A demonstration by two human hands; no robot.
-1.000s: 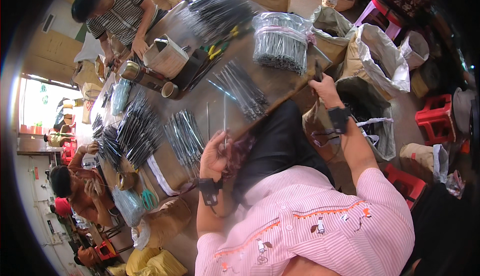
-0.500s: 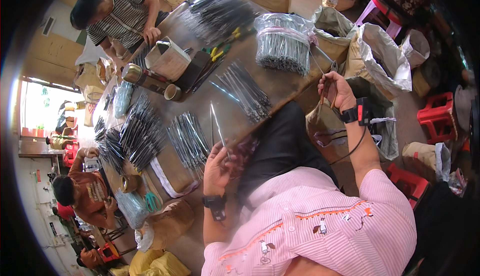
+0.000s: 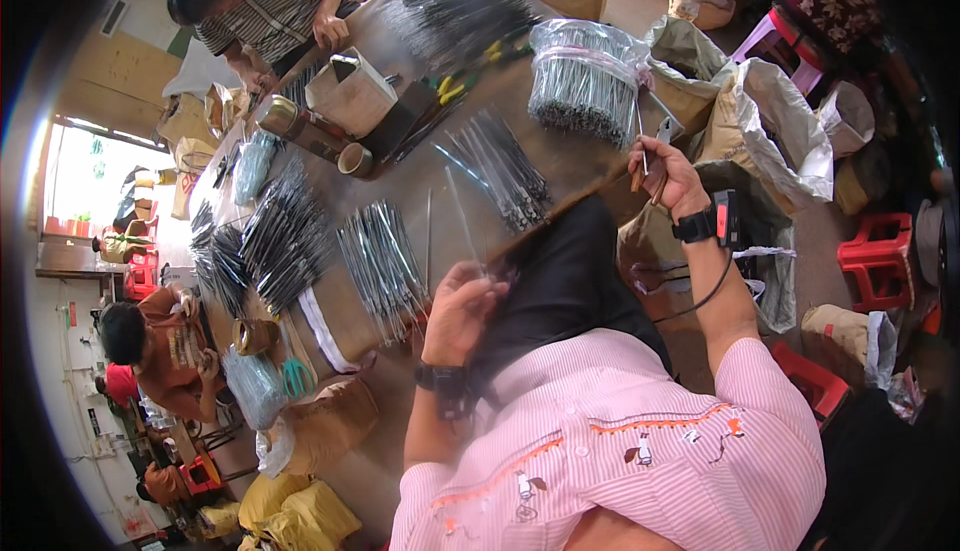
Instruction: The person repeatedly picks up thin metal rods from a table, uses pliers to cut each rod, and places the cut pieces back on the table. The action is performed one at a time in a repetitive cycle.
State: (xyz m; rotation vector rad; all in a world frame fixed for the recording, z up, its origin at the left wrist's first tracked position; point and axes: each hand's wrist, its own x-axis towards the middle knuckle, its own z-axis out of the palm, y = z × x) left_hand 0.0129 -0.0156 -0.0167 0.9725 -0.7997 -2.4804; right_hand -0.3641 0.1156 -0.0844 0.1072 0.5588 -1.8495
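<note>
My left hand (image 3: 462, 313) is closed at the table's near edge, its fingers blurred, with a thin metal strip (image 3: 465, 219) rising from them. Beside that hand, another thin strip (image 3: 429, 241) lies along the table. My right hand (image 3: 672, 176) grips brown-handled pliers (image 3: 656, 188) at the table's right corner. A thin pale strip (image 3: 641, 131) stands up by the right fingers; whether they hold it too I cannot tell. Left of my left hand is a spread of metal strips (image 3: 380, 266); farther off lies a second, darker spread (image 3: 500, 173).
A plastic-wrapped bundle of strips (image 3: 585, 81) stands at the table's right edge. A thermos (image 3: 300, 121), a cup (image 3: 355, 159) and a box (image 3: 350, 91) are mid-table. Two people work at the left. Open sacks (image 3: 765, 131) and red stools (image 3: 875, 261) are at the right.
My left hand has moved slightly right and turned, its strip now blurred by motion. My right hand still grips the pliers, now with less of them showing. The whole view has shifted a little.
</note>
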